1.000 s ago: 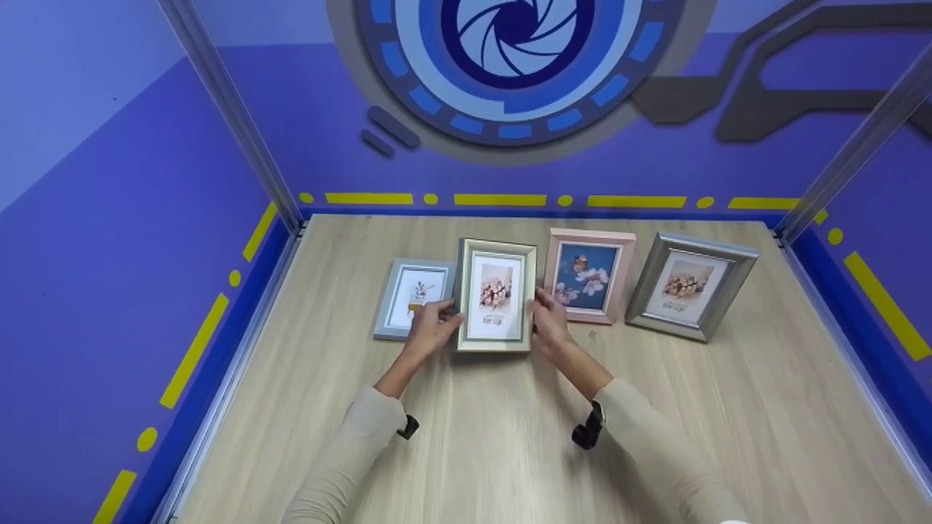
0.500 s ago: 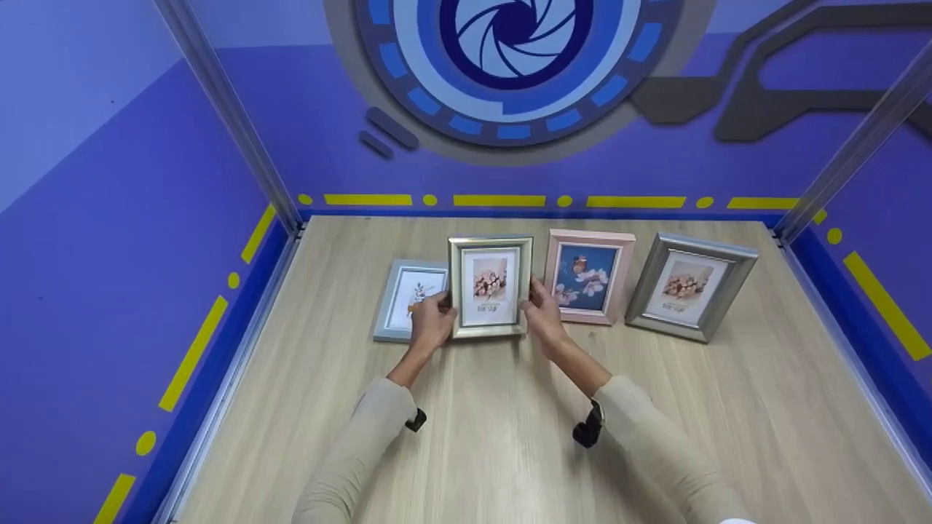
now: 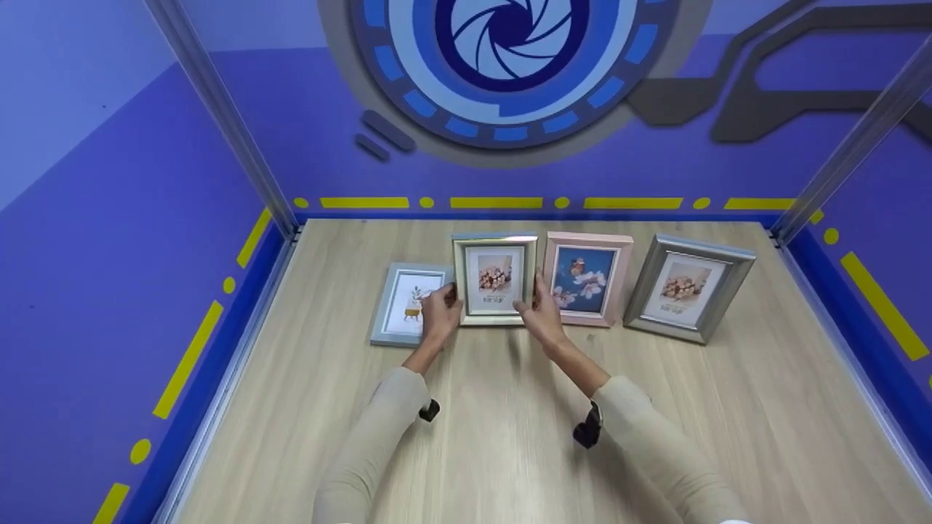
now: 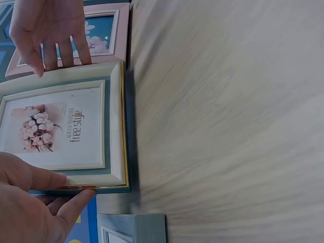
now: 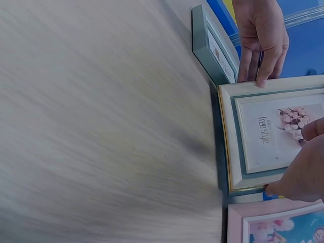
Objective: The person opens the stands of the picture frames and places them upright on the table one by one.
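A cream-and-gold picture frame (image 3: pixel 470 284) with a rose bouquet print stands nearly upright between both hands. My left hand (image 3: pixel 441 314) grips its left edge; in the left wrist view that hand (image 4: pixel 28 200) has its thumb on the front rim and fingers at the side and back. My right hand (image 3: pixel 543 319) holds the opposite edge, its thumb (image 5: pixel 314 129) over the front in the right wrist view. Just left of it is a light blue frame (image 3: pixel 389 313) with a plant picture, partly covered by my left hand. Close on the right stands a pink frame (image 3: pixel 582 319) with blossoms.
A silver-grey frame (image 3: pixel 717 306) stands angled at the far right of the row. The frames are toward the back of a wood-grain table (image 3: pixel 502 451). Blue-purple printed panels (image 3: pixel 291 131) enclose it at the back and sides.
The cream-and-gold frame has moved back and become more upright, shifting left, then slightly right, in line with the pink frame. Both hands moved with it; the other frames stayed put.
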The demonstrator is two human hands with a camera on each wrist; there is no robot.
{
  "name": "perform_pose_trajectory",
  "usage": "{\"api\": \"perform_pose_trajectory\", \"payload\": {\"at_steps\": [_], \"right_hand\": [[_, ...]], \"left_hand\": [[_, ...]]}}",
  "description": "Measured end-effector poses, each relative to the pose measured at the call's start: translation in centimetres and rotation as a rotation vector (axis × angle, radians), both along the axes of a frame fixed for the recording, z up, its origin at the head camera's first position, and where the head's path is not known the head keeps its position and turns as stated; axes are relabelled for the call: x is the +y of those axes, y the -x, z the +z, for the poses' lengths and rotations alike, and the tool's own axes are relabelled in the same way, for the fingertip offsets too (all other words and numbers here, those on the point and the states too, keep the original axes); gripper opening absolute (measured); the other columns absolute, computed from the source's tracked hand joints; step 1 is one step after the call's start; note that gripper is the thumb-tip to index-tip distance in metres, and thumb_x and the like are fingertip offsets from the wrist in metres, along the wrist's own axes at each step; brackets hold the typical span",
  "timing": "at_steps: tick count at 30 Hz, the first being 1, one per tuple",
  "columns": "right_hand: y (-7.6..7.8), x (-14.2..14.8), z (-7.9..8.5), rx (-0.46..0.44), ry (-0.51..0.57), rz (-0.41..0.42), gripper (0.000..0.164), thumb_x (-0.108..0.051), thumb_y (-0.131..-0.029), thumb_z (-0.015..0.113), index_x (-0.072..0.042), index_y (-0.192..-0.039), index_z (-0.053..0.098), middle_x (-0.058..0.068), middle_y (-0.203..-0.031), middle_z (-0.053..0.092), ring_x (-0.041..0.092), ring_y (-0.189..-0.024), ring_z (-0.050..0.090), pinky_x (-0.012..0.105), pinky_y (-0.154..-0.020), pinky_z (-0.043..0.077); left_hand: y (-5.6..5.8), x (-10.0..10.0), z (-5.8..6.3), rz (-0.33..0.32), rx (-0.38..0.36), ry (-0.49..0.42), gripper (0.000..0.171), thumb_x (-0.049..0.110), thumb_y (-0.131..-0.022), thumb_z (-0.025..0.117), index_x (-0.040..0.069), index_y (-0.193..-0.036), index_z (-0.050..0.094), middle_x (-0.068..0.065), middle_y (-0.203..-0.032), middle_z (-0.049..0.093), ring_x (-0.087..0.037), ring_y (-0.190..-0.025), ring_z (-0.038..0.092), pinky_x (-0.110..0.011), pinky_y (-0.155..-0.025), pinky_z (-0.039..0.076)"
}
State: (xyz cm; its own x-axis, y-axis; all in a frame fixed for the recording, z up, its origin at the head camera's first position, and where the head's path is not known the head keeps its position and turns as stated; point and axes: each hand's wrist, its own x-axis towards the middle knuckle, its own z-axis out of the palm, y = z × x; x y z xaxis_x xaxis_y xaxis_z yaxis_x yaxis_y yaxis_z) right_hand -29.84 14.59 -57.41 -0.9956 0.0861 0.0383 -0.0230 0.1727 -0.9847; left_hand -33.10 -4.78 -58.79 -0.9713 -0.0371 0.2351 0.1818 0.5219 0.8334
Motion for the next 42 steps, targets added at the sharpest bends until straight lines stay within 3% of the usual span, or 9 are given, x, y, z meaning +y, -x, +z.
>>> {"api": "perform_pose_trajectory", "payload": {"at_steps": [8,15,23,28,32,37,42], "right_hand": [[-0.1,-0.1,0.0,0.033,0.024,0.033,0.076,0.004,-0.09,0.053,0.0,-0.151,0.008,0.024,-0.155,0.015,0.038,-0.14,0.024,0.046,-0.112,0.026],[-0.7,-0.3,-0.1,0.036,-0.062,-0.013,0.071,0.001,-0.091,0.054,0.001,-0.15,0.015,0.021,-0.155,0.017,0.035,-0.141,0.024,0.043,-0.114,0.024],[-1.6,-0.6,-0.1,0.062,-0.202,-0.044,0.069,-0.001,-0.089,0.054,0.001,-0.149,0.019,0.025,-0.148,0.032,0.034,-0.128,0.041,0.046,-0.108,0.034],[-1.4,-0.5,0.4,0.062,-0.228,-0.02,0.07,0.002,-0.088,0.054,0.004,-0.148,0.018,0.023,-0.152,0.024,0.034,-0.137,0.031,0.044,-0.112,0.027],[-1.4,-0.4,0.6,0.035,-0.218,-0.005,0.066,0.003,-0.089,0.054,0.006,-0.147,0.021,0.024,-0.151,0.025,0.033,-0.139,0.027,0.042,-0.114,0.024],[-2.0,0.0,0.5,0.013,-0.194,-0.001,0.059,0.003,-0.089,0.053,0.013,-0.142,0.029,0.029,-0.145,0.034,0.038,-0.135,0.035,0.044,-0.111,0.03],[-3.5,0.6,0.2,-0.059,-0.164,0.015,0.047,0.0,-0.089,0.055,0.019,-0.131,0.042,0.035,-0.127,0.052,0.042,-0.119,0.053,0.045,-0.099,0.044]], "left_hand": [[0.1,-0.2,0.0,-0.006,-0.003,-0.019,0.015,-0.005,-0.083,0.064,-0.004,-0.098,0.068,-0.017,-0.087,0.069,-0.024,-0.08,0.064,-0.036,-0.071,0.053],[0.1,-0.4,0.2,-0.007,-0.019,-0.01,0.021,-0.004,-0.084,0.063,-0.005,-0.104,0.067,-0.017,-0.091,0.069,-0.025,-0.084,0.064,-0.038,-0.074,0.053],[-0.2,-0.5,-0.1,0.0,-0.003,-0.017,0.02,-0.006,-0.083,0.064,-0.005,-0.103,0.067,-0.017,-0.092,0.07,-0.026,-0.084,0.066,-0.038,-0.074,0.054],[-0.3,-0.6,-0.2,0.003,0.021,-0.024,0.021,-0.006,-0.082,0.065,-0.005,-0.103,0.067,-0.019,-0.093,0.07,-0.027,-0.085,0.067,-0.038,-0.076,0.055],[-0.2,-0.6,-0.3,0.013,0.035,-0.009,0.021,-0.006,-0.081,0.066,-0.005,-0.102,0.068,-0.019,-0.093,0.07,-0.028,-0.085,0.067,-0.039,-0.077,0.055],[-0.1,-0.6,-0.4,0.012,0.024,0.017,0.019,-0.005,-0.081,0.065,-0.004,-0.1,0.068,-0.018,-0.092,0.07,-0.028,-0.086,0.067,-0.04,-0.077,0.054],[-0.3,-0.9,-0.5,-0.047,-0.033,-0.052,0.025,-0.001,-0.085,0.063,-0.005,-0.109,0.065,-0.019,-0.102,0.07,-0.028,-0.095,0.067,-0.038,-0.083,0.054]]}}
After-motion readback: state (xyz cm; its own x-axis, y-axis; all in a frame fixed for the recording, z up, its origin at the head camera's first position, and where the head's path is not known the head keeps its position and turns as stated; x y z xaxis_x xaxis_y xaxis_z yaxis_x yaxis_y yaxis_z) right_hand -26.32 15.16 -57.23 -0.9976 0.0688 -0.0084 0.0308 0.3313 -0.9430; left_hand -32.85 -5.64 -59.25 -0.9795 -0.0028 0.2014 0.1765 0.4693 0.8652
